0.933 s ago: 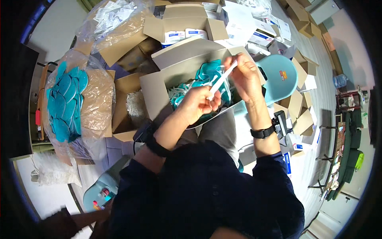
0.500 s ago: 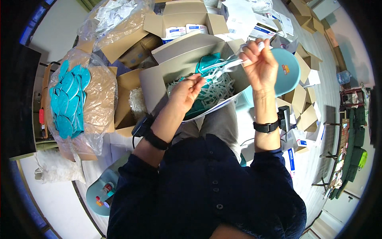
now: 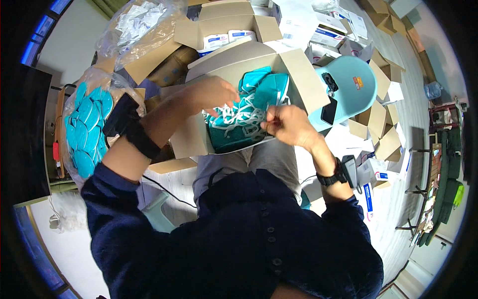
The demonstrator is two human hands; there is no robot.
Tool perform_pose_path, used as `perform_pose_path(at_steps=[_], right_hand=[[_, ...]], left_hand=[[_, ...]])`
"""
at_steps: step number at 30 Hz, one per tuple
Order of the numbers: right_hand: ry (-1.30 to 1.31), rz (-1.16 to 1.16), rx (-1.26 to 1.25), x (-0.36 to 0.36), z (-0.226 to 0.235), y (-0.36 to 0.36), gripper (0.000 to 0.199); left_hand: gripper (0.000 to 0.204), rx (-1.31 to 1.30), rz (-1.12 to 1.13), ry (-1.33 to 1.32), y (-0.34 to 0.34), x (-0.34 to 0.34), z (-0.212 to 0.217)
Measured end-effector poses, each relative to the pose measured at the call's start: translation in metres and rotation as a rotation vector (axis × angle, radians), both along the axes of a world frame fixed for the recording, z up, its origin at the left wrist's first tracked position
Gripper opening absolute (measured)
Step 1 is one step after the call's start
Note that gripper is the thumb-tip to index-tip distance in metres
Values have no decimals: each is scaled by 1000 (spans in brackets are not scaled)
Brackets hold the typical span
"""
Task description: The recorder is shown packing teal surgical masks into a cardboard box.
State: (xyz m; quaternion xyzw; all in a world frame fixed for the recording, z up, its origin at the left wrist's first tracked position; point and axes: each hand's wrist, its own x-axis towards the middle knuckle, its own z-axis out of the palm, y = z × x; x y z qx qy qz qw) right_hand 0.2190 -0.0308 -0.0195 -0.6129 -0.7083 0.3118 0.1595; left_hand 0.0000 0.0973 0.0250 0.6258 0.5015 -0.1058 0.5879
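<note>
An open cardboard box (image 3: 303, 74) stands in front of my lap. In it lie teal fabric pieces (image 3: 271, 89) with a tangle of white straps (image 3: 241, 117) over them. My left hand (image 3: 216, 94), somewhat blurred, is above the left part of the box; its thumb and fingers are apart, and I see nothing in it. At the box's near right side, my right hand (image 3: 291, 125) is closed in a pinch beside the straps. Whatever lies between its fingertips is too small to make out.
Teal oval pieces (image 3: 87, 124) are piled on a plastic-lined carton at left. On the right, a light blue stool (image 3: 356, 92) carries a phone (image 3: 328, 110) and a small black object. Another open carton (image 3: 226, 25) with white packs stands behind; several cartons lie at right.
Both hands have separated. My right hand has come down from its raised position to the box's near right; my left has moved left and farther away. The straps are no longer stretched between them.
</note>
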Motion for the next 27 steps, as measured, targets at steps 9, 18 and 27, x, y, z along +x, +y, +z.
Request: perform_pose_path(at_steps=[9, 18, 27], right_hand=[[13, -9, 50, 3, 6, -18, 29], [10, 256, 187, -8, 3, -12, 29], [98, 330, 287, -7, -7, -18, 33]], left_hand=[[28, 538, -259, -24, -32, -40, 12], [25, 893, -136, -133, -15, -9, 34], [23, 680, -777, 444, 40, 54, -51]])
